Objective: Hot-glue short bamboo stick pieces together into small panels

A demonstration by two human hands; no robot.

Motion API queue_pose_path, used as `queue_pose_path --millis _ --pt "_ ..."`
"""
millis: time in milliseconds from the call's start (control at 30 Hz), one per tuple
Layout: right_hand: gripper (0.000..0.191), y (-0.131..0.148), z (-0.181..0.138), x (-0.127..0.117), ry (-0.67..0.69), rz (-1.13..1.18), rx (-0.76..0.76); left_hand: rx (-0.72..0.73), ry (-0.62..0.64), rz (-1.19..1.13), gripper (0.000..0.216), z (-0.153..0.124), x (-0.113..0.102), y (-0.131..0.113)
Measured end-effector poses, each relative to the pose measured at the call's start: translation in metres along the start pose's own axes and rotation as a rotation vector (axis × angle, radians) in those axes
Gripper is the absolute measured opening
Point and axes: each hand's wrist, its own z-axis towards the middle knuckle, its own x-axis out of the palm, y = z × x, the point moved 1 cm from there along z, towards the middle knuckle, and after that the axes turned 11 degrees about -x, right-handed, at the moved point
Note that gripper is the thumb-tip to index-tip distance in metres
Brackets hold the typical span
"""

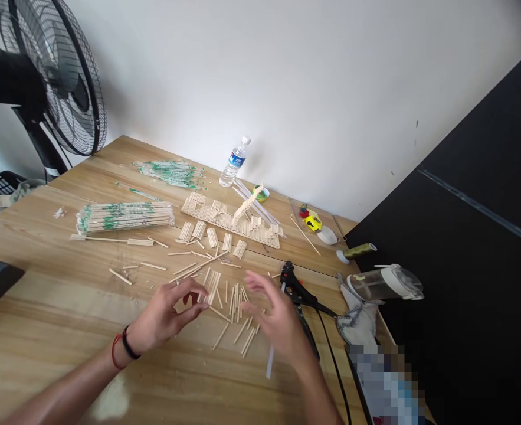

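Note:
My left hand is at a row of short wooden sticks lying side by side. Its curved thumb and forefinger are apart, their tips at the row's left edge. Above the loose cut sticks, my right hand hovers with fingers apart and nothing visible in it. Behind them lie several small slatted stick panels. Further back is a long slatted base carrying small stick pieces and a tilted, stepped stick structure. A black glue gun rests right of my right hand, partly hidden.
Wrapped bundled sticks and empty-looking wrappers lie left. A water bottle stands near the wall. Right are a yellow tape measure, a thread spool and a clear lidded cup. A fan stands far left.

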Motion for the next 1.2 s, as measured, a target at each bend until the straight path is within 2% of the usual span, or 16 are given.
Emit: queue_pose_path --millis 100,167,267,533,867,1200 --pt "0.082 0.026 0.015 0.032 0.095 0.289 0.038 -0.017 0.023 0.01 0.01 -0.002 0.001 0.002" --pt "0.085 0.029 0.021 0.044 0.094 0.379 0.06 -0.018 0.042 0.01 0.011 -0.002 0.001 0.002" --pt "0.077 0.025 0.023 0.053 0.083 0.418 0.086 -0.022 0.064 -0.008 0.012 -0.002 0.0 -0.001" --pt "0.068 0.022 0.017 0.056 0.034 0.412 0.083 -0.062 0.12 -0.064 0.026 0.0 0.0 -0.01" --pt "0.068 0.011 0.005 0.058 0.046 0.4 0.087 -0.182 0.254 -0.14 0.083 -0.001 -0.001 -0.002" --pt "0.072 0.012 0.005 0.054 0.099 0.378 0.035 -0.227 0.304 -0.058 0.071 0.007 -0.005 -0.004"
